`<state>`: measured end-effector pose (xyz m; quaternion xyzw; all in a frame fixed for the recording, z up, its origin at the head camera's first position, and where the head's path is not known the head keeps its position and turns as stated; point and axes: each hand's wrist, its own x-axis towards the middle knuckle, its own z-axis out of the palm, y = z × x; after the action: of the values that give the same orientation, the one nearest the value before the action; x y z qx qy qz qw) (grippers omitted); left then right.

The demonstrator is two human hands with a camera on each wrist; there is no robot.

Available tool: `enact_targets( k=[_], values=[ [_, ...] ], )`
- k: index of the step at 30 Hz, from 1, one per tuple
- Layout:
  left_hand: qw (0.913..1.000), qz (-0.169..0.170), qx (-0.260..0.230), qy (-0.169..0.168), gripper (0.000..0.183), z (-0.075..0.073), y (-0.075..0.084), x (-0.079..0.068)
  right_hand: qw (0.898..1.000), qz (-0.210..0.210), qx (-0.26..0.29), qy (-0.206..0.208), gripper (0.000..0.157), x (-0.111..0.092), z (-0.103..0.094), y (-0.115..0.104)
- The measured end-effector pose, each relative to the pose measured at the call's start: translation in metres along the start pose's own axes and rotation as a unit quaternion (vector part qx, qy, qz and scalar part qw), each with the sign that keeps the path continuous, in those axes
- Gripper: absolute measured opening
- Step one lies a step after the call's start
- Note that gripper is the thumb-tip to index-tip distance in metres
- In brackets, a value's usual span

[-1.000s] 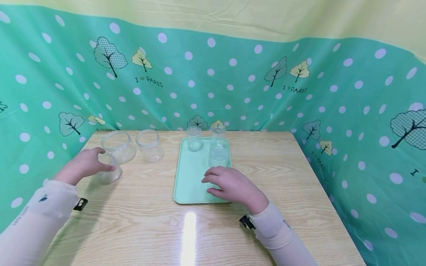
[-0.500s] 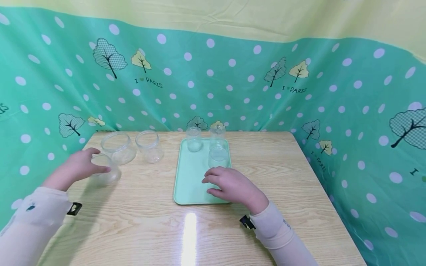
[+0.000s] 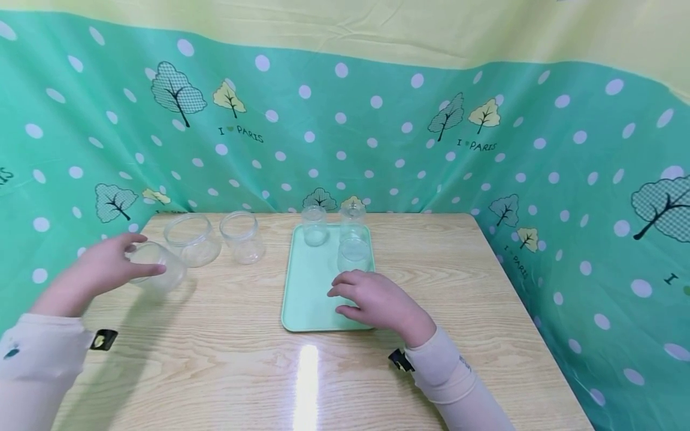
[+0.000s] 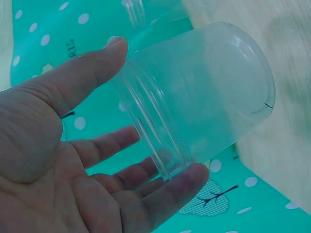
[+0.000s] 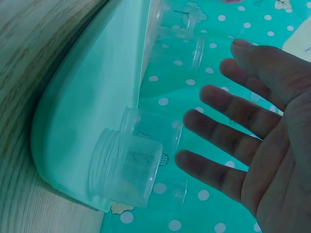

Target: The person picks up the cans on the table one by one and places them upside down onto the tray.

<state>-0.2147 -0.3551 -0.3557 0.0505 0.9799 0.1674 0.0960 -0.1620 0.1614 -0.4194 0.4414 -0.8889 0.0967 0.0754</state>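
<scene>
My left hand (image 3: 105, 269) holds a clear plastic jar (image 4: 214, 77) over the left side of the table. Thumb and fingers grip it around the threaded rim; the jar is tilted, its mouth towards the palm. My right hand (image 3: 380, 302) hovers over the near right part of a mint-green tray (image 3: 307, 302), fingers spread apart and holding nothing. Three clear jars stand towards the tray's far end: one (image 3: 354, 256) just beyond the right hand, one (image 3: 315, 230) at the back left and another (image 3: 353, 215) at the back right. The right wrist view shows threaded ends against the tray.
Two more clear jars stand at the table's far left: a wide one (image 3: 195, 244) behind the held jar, and a narrower one (image 3: 245, 242) to its right. Green dotted cloth (image 3: 372, 126) hangs along the wooden table's (image 3: 431, 269) back and sides.
The left hand has moved left and towards the person, taking the jar with it and tilting it from nearly upright. The right hand and the tray's jars stay where they were.
</scene>
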Motion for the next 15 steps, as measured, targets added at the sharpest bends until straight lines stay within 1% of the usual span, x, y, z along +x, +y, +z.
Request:
enact_targets(
  k=[6, 9, 12, 15],
  values=[
    [1.0, -0.005, -0.001, 0.004, 0.106, -0.003, 0.003, -0.008, 1.0, 0.007, -0.009, -0.003, 0.028, 0.0, -0.001, -0.001],
    [1.0, -0.003, -0.003, 0.008, 0.105, -0.004, 0.006, -0.011, 1.0, 0.007, -0.007, -0.006, 0.028, 0.0, 0.0, -0.001],
    [0.9998, 0.007, -0.008, 0.019, 0.103, -0.004, 0.01, -0.013, 1.0, 0.008, -0.006, -0.007, 0.028, 0.0, 0.001, -0.001],
    [0.9991, 0.024, -0.019, 0.029, 0.101, -0.002, 0.016, -0.013, 1.0, 0.009, -0.002, -0.01, 0.028, 0.0, 0.001, -0.001]
  ],
)
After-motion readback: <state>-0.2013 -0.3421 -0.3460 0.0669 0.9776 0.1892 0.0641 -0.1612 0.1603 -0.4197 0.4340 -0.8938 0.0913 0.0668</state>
